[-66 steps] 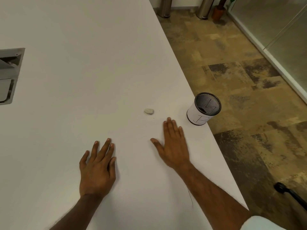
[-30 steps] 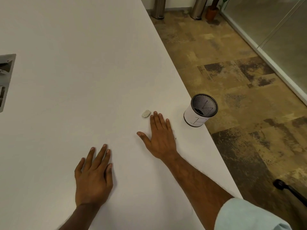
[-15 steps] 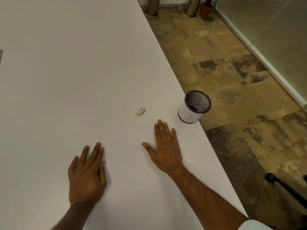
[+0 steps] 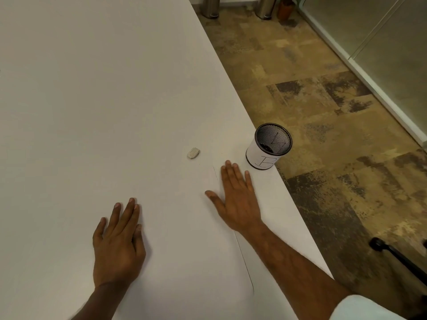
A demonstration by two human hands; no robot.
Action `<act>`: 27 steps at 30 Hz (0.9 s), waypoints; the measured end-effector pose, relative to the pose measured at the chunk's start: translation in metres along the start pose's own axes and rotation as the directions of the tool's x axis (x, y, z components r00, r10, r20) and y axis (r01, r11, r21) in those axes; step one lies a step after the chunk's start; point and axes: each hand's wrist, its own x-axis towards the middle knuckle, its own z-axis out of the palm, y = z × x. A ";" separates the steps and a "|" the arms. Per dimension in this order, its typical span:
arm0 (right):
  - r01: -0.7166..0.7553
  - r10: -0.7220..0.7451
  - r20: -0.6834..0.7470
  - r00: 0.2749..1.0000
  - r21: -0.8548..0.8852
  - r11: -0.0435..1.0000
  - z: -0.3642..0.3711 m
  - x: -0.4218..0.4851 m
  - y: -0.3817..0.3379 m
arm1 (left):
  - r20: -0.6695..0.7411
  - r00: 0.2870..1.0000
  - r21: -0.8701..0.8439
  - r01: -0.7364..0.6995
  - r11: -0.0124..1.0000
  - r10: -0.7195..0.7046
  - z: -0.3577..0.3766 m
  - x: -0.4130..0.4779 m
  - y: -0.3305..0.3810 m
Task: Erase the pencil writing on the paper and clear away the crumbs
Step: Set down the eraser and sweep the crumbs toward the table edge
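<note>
A white sheet of paper (image 4: 180, 232) lies on the white table (image 4: 92, 88), its right edge showing as a thin line under my right forearm. My left hand (image 4: 117, 241) rests flat on the paper, fingers apart, holding nothing. My right hand (image 4: 235, 197) lies flat near the paper's right edge, fingers together, empty. A small pale eraser (image 4: 193, 153) sits on the table just beyond and left of my right fingertips, apart from them. No pencil writing or crumbs can be made out on the paper.
A black mesh pen cup (image 4: 269, 149) wrapped in white paper marked with a letter B stands at the table's right edge, close to my right fingertips. The table edge drops to a patterned brown floor (image 4: 323, 100). A black object (image 4: 397, 255) lies on the floor at lower right.
My right hand slid toward the eraser, then back to the right across the paper. The eraser turned slightly where it lies. My left hand stayed flat.
</note>
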 end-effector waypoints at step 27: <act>0.276 -0.281 0.129 0.951 0.060 0.959 0.015 -0.046 -0.058 | -0.377 0.887 -0.467 0.067 0.881 -0.268 -0.045 -0.005 0.027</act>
